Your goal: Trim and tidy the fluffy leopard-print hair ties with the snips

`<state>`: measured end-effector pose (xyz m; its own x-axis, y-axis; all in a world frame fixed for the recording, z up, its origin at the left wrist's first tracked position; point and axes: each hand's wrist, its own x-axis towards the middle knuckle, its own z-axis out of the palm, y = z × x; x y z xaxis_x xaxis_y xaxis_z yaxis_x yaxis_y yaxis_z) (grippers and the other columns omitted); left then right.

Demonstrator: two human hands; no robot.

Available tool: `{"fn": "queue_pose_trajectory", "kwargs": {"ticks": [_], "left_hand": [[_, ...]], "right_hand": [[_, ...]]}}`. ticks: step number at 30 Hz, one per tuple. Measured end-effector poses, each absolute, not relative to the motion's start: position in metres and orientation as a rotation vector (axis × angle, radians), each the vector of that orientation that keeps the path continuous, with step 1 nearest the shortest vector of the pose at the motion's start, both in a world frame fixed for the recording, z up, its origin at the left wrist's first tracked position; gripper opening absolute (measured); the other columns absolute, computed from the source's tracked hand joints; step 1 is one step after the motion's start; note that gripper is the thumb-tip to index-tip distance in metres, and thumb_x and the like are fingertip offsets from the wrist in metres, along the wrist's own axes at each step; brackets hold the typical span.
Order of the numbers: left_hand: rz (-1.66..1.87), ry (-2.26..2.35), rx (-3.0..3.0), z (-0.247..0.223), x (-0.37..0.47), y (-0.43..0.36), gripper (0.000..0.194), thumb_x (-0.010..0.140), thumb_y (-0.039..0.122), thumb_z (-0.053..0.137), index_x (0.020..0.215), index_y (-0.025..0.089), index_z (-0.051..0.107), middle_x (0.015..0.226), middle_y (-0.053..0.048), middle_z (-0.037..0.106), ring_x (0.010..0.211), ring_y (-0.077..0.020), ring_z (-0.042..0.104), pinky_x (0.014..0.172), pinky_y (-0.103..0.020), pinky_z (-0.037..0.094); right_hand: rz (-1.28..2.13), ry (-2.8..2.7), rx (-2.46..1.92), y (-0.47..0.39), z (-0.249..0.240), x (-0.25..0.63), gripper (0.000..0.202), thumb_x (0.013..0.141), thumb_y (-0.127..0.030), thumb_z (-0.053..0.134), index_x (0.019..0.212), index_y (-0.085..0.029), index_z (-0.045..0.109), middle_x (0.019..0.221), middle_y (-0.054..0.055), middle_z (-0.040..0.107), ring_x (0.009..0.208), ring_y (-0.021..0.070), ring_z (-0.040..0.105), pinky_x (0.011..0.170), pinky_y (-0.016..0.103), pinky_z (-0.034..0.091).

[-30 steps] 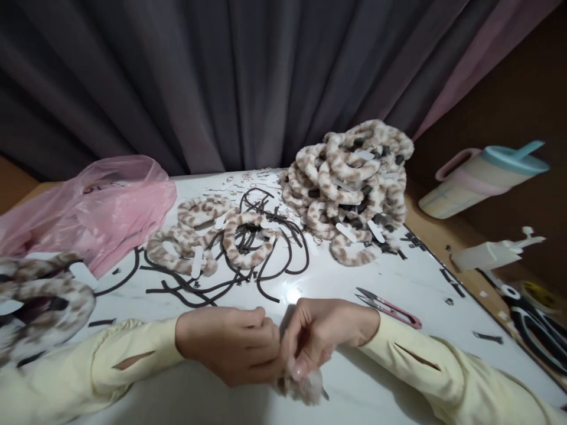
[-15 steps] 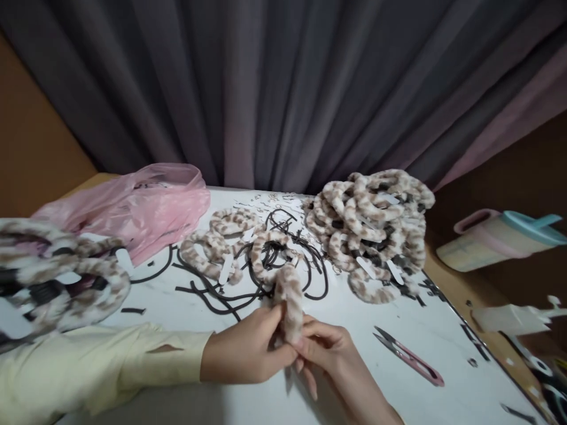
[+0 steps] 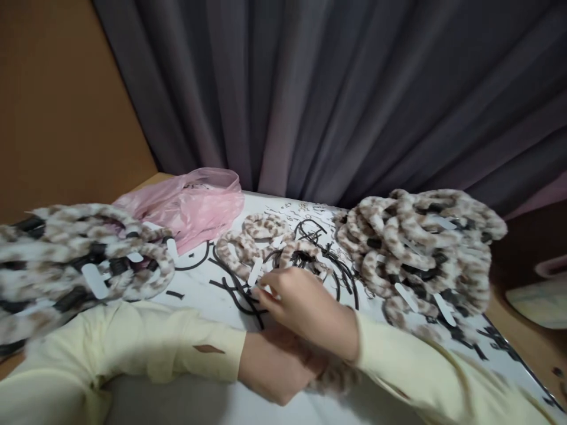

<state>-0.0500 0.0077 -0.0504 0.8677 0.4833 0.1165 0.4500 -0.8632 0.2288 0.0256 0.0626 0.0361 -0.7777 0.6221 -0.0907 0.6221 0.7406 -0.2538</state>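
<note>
My left hand (image 3: pixel 281 363) is low in the middle, closed round a brown-and-white furry piece (image 3: pixel 336 376) that shows to its right, partly under my right wrist. Crossing above it, my right hand (image 3: pixel 301 304) has its fingers bent together, pointing left beside a white tag (image 3: pixel 256 271). Whether anything is between those fingertips is too small and blurred to tell. Just beyond my hands lie furry rings (image 3: pixel 239 251) and loose black cords (image 3: pixel 234 295) on the white table (image 3: pixel 199 313).
Piles of tagged furry rings stand at the left (image 3: pixel 110 248) and right (image 3: pixel 425 248). A pink plastic bag (image 3: pixel 199 206) lies at the back left. A cup (image 3: pixel 538 301) is at the far right, and a grey curtain (image 3: pixel 310 100) hangs behind.
My right hand has left the furry piece and crossed over my left hand, up and to the left. My left hand has moved lower with the piece. The view has turned left.
</note>
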Motion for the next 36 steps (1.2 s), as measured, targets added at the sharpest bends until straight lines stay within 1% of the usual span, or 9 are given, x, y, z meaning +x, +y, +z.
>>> {"fn": "queue_pose_trajectory", "kwargs": {"ticks": [7,11,15,17,20,24,29,33,36], "left_hand": [[0.493,0.587,3.104,-0.063,-0.050,0.010,0.020,0.073,0.018,0.048,0.091,0.011,0.054,0.060,-0.002,0.058,0.048,-0.0155,0.053,0.043,-0.029,0.033],[0.461,0.581,3.070,-0.060,-0.053,0.016,0.022,0.072,0.017,0.046,0.091,0.009,0.055,0.060,-0.003,0.058,0.049,-0.0151,0.053,0.043,-0.029,0.033],[0.375,0.584,3.058,-0.059,-0.058,0.020,0.028,0.070,0.015,0.045,0.096,0.008,0.054,0.060,-0.003,0.058,0.049,-0.0152,0.051,0.046,-0.029,0.034],[0.352,0.569,3.050,-0.059,-0.060,0.022,0.033,0.071,0.015,0.044,0.102,0.008,0.052,0.063,-0.004,0.060,0.050,-0.0163,0.052,0.049,-0.030,0.036],[0.276,0.585,2.996,-0.057,-0.062,0.026,0.036,0.071,0.016,0.045,0.106,0.008,0.050,0.065,-0.005,0.062,0.051,-0.0173,0.052,0.051,-0.032,0.037],[0.156,0.624,2.984,-0.047,-0.065,0.030,0.025,0.077,0.019,0.041,0.096,0.010,0.053,0.075,-0.009,0.063,0.049,-0.0175,0.049,0.049,-0.032,0.034],[0.197,0.528,3.075,-0.016,-0.071,0.043,0.009,0.078,0.014,0.046,0.081,0.013,0.054,0.071,-0.006,0.060,0.067,-0.0177,0.053,0.069,-0.030,0.038],[0.344,0.472,3.299,0.021,-0.076,0.059,0.020,0.091,0.015,0.038,0.085,0.017,0.058,0.118,-0.008,0.054,0.108,-0.0204,0.045,0.088,-0.035,0.030],[0.432,0.617,3.420,0.044,-0.074,0.067,0.021,0.091,0.017,0.041,0.102,0.023,0.057,0.124,-0.005,0.050,0.107,-0.0218,0.044,0.090,-0.038,0.028]], "right_hand": [[0.624,-2.953,-1.011,0.087,-0.007,-0.048,0.026,0.075,-0.011,0.048,0.097,-0.009,0.062,0.094,0.017,0.067,0.086,0.0252,0.063,0.069,0.031,0.045],[0.976,-2.870,-1.012,0.107,0.001,-0.037,0.019,0.068,-0.010,0.055,0.085,-0.011,0.065,0.080,0.009,0.070,0.076,0.0189,0.064,0.067,0.025,0.047],[1.328,-2.674,-1.076,0.125,0.030,0.001,0.023,0.079,-0.017,0.049,0.098,-0.008,0.058,0.072,0.007,0.069,0.063,0.0141,0.064,0.057,0.022,0.049],[1.658,-2.261,-1.119,0.126,0.047,0.026,0.032,0.079,-0.023,0.053,0.108,-0.010,0.053,0.074,0.006,0.068,0.066,0.0148,0.065,0.061,0.024,0.050],[2.028,-1.625,-1.068,0.116,0.070,0.066,0.050,0.069,-0.015,0.064,0.117,-0.021,0.051,0.094,0.005,0.067,0.069,0.0119,0.064,0.063,0.022,0.049],[1.925,-1.316,-1.000,0.093,0.097,0.113,0.041,0.065,-0.014,0.068,0.104,-0.026,0.062,0.090,0.000,0.066,0.061,0.0081,0.059,0.058,0.018,0.048],[1.521,-1.208,-1.102,0.068,0.121,0.164,0.014,0.066,-0.025,0.071,0.079,-0.021,0.068,0.073,0.001,0.063,0.055,0.0083,0.054,0.047,0.016,0.046],[1.440,-1.236,-1.113,0.054,0.130,0.196,0.042,0.060,-0.022,0.074,0.101,-0.026,0.064,0.071,-0.001,0.060,0.037,0.0041,0.041,0.034,0.017,0.038],[1.464,-1.266,-1.044,0.046,0.128,0.210,0.057,0.061,-0.021,0.072,0.115,-0.031,0.056,0.076,-0.001,0.061,0.035,0.0039,0.039,0.033,0.018,0.035]]}}
